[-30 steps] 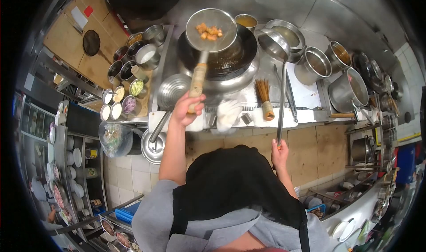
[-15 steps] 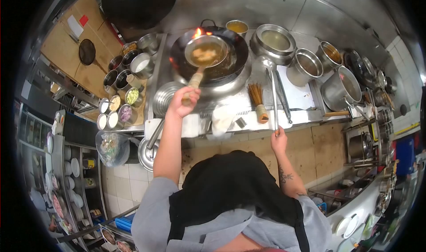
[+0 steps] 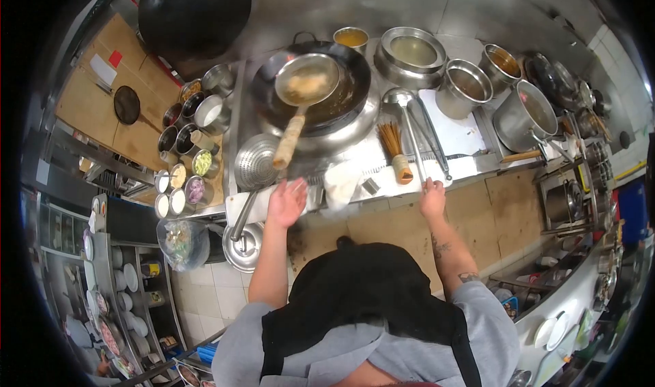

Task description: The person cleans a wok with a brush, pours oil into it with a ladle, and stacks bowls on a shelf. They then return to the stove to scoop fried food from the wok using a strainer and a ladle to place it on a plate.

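A round mesh strainer (image 3: 307,79) with a pale wooden handle sits over the black wok (image 3: 358,80). Golden pieces of food (image 3: 307,85) lie in its mesh, slightly blurred. Below the end of that handle is my left hand (image 3: 286,203), its fingers apart and nothing in them. My right hand (image 3: 432,199) is closed around the lower end of a long-handled ladle (image 3: 413,135), whose bowl rests on the steel counter. Just left of the ladle lies a bamboo wok brush (image 3: 394,148). A perforated skimmer (image 3: 258,160) lies left of the wok, its handle toward me.
Several small containers of ingredients (image 3: 196,190) stand on the left. Steel pots (image 3: 464,90) line the right and back. A white cloth (image 3: 341,186) lies at the counter's front edge. A lidded pot (image 3: 243,245) and a plastic bag of scraps (image 3: 183,242) are below left.
My left hand has let go of the strainer's handle and drawn back toward me. The strainer stays over the wok. Flames at the wok are no longer visible. My right hand keeps the ladle.
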### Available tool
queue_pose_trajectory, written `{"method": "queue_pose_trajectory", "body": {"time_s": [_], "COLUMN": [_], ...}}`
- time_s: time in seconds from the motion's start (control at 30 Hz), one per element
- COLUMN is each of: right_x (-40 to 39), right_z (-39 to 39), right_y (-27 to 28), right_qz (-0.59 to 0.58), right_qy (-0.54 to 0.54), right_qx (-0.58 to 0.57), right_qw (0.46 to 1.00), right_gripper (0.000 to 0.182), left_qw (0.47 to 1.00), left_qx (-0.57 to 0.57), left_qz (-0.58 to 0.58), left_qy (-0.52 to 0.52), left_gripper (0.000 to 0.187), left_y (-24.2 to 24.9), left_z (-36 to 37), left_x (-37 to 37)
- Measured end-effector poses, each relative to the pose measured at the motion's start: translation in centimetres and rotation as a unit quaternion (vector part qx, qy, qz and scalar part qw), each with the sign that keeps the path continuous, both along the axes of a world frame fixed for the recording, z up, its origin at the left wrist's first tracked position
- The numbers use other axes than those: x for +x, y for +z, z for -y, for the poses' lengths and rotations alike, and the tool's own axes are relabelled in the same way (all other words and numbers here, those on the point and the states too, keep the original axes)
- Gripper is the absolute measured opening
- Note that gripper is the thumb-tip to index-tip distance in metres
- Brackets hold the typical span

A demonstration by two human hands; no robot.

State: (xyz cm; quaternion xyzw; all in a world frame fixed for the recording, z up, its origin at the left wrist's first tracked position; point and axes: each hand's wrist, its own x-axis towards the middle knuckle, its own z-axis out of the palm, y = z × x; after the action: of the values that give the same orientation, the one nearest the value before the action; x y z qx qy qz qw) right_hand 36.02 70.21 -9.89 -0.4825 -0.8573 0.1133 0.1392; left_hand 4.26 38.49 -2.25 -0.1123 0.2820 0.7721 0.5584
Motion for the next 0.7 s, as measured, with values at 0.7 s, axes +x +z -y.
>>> {"method": "queue_pose_trajectory", "body": {"time_s": [0.7], "right_x": [27.2], "right_z": [14.9], "right_y": [-10.1], "right_qz": [0.091], "right_qy": [-0.151], "right_qx": [-0.459], "right_qw": [0.871], "right_gripper": [0.037], "left_qw": [0.911], "left_qx": [-0.375], "left_qz": [-0.168], "left_qy": [0.025], "left_gripper": [0.031], "left_y": [-10.7], "left_z": [1.4], "left_x": [-0.4]}}
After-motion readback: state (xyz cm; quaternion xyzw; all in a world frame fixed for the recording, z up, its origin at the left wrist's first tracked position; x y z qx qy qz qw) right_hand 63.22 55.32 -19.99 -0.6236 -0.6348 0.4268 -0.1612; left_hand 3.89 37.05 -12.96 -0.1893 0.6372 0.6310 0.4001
